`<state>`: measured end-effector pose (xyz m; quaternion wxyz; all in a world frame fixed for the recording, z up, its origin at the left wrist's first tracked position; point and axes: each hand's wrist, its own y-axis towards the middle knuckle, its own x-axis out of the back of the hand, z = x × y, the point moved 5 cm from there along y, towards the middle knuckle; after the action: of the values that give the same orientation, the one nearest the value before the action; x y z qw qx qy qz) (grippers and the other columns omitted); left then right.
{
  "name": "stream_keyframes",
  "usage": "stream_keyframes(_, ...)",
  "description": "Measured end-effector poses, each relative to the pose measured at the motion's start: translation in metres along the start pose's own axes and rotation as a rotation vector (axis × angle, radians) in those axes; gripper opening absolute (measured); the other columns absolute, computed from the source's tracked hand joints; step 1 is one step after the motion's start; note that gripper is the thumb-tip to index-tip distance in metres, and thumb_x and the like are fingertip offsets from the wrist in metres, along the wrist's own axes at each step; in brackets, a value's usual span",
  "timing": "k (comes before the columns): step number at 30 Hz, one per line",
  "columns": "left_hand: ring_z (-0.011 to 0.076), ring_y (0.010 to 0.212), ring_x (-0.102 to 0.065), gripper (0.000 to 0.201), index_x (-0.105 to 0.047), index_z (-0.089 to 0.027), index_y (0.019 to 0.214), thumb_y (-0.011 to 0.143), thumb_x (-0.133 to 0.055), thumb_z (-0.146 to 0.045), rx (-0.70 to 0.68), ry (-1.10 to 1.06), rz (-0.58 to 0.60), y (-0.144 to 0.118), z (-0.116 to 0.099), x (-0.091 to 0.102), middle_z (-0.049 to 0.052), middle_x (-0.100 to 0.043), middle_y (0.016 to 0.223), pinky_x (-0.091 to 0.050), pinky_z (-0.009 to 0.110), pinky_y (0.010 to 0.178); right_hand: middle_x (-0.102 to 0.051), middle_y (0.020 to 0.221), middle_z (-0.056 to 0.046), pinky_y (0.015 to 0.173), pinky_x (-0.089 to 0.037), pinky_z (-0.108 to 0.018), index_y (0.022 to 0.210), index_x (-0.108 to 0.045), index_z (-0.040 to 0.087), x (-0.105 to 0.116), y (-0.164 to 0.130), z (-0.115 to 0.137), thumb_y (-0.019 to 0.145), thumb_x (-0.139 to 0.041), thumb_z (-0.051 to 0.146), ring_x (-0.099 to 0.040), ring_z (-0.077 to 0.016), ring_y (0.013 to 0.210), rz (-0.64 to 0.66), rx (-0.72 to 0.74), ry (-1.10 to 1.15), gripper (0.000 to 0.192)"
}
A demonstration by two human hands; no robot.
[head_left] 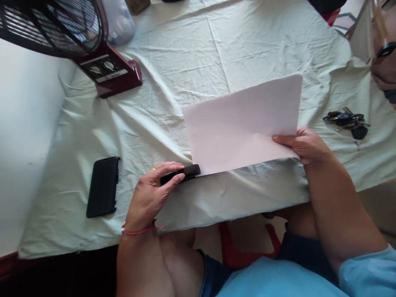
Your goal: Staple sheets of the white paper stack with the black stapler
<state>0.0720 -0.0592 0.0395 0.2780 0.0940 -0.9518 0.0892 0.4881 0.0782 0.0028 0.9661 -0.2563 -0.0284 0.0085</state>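
My left hand (153, 192) grips a black stapler (182, 173) at the near-left corner of a stack of white paper (244, 121). The stapler's jaw sits over that corner of the sheets. My right hand (305, 144) pinches the paper's near-right corner, thumb on top, holding the sheets slightly lifted off the pale green cloth (185, 66) that covers the table.
A black phone (103, 186) lies face down to the left of my left hand. A dark red table fan (93, 53) stands at the back left. A bunch of keys (348, 121) lies on the cloth at the right. A red stool (247, 243) is under me.
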Motion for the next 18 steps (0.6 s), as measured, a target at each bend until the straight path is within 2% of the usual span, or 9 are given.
stream_keyframes(5,0.0371,0.128,-0.078,0.029,-0.094,-0.03,0.101,0.085,-0.091,-0.054,0.027,0.003,0.051,0.0018,-0.0006,0.0003,0.009,-0.09,0.118,-0.054,0.053,0.123,-0.089,0.107,-0.006,0.073,-0.072,-0.034,0.08,-0.087,0.029,-0.0015,-0.0015,0.0023,0.057,-0.111,0.037,-0.082,-0.0257,0.092,0.001,0.012,-0.002,0.034)
stream_keyframes(12,0.0378,0.115,-0.077,0.039,-0.094,-0.03,0.1,0.083,-0.086,-0.063,0.131,0.124,0.096,0.0028,-0.005,0.0007,0.008,-0.089,0.109,-0.054,0.048,0.104,-0.088,0.1,-0.006,0.068,-0.068,-0.029,0.078,-0.087,0.027,-0.0011,-0.0004,0.0017,0.06,-0.108,0.034,-0.079,-0.02,0.082,-0.016,0.021,0.02,0.029)
stream_keyframes(18,0.037,0.114,-0.077,0.05,-0.094,-0.029,0.103,0.076,-0.09,-0.07,0.229,0.045,0.103,0.0021,0.0,0.0031,0.007,-0.089,0.108,-0.055,0.044,0.101,-0.088,0.102,-0.007,0.071,-0.07,-0.031,0.083,-0.088,0.027,0.001,0.0013,-0.0001,0.059,-0.109,0.033,-0.081,-0.0217,0.087,-0.007,0.012,0.017,0.032)
